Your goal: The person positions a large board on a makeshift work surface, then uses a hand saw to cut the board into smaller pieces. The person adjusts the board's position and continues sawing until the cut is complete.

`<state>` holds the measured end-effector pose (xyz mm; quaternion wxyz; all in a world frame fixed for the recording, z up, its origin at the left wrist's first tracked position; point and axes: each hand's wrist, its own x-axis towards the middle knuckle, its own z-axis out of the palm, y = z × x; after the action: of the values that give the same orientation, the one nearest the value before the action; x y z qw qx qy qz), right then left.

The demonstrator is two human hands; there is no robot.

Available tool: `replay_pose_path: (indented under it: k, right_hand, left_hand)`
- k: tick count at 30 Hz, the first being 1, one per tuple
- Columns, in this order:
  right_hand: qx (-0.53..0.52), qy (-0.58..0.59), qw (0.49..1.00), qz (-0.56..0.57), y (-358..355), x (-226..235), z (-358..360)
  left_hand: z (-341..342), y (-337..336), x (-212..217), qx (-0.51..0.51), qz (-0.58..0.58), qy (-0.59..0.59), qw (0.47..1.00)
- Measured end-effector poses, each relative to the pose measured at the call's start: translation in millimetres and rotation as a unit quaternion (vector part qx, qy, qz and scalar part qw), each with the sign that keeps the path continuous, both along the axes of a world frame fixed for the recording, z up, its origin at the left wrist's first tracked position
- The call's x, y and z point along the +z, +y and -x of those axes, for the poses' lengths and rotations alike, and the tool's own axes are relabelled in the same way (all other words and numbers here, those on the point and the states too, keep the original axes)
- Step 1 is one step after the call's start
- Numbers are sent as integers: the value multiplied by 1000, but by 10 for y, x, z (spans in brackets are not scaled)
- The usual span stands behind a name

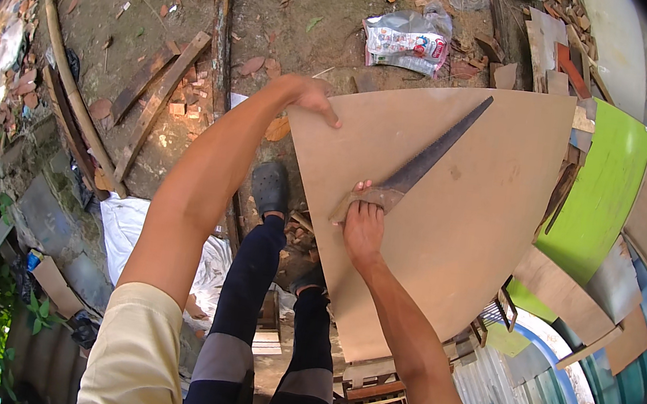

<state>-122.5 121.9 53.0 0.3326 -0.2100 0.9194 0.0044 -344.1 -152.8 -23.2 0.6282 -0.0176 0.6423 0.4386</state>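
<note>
A large brown sheet of thin board [494,191] spreads out in front of me to the right. My left hand [316,101] grips the board's far left corner, thumb on top and the other fingers out of sight beyond the edge. In my right hand [366,225] is a handsaw [424,170], fingers wrapped round its wooden handle. The dark blade lies over the board's face, its tip pointing to the far right. Whether the blade touches the board I cannot tell.
A crumpled plastic package [408,41] lies on the dirt beyond the board. Wooden strips [162,105] and a curved pole [71,90] lie to the left, near a white sack [124,230]. A green panel [596,187] and several board offcuts lean at the right. My dark clog [269,187] stands beside the board.
</note>
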Motion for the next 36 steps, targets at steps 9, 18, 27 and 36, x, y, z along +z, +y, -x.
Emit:
replay_pose_path:
  k: [9, 18, 27, 36]
  right_hand:
    - [7, 33, 999, -14, -77, 82, 43]
    - [29, 90, 996, -11, -102, 71, 46]
    - [14, 26, 999, -18, -47, 21, 11]
    - [3, 15, 1000, -14, -19, -6, -22]
  left_hand:
    - [-218, -221, 74, 96, -37, -57, 993]
    - [-1322, -118, -105, 514, -167, -118, 833]
    - [-1784, 782, 307, 653, 29, 129, 746]
    - [-1931, 1079, 262, 614, 143, 140, 763]
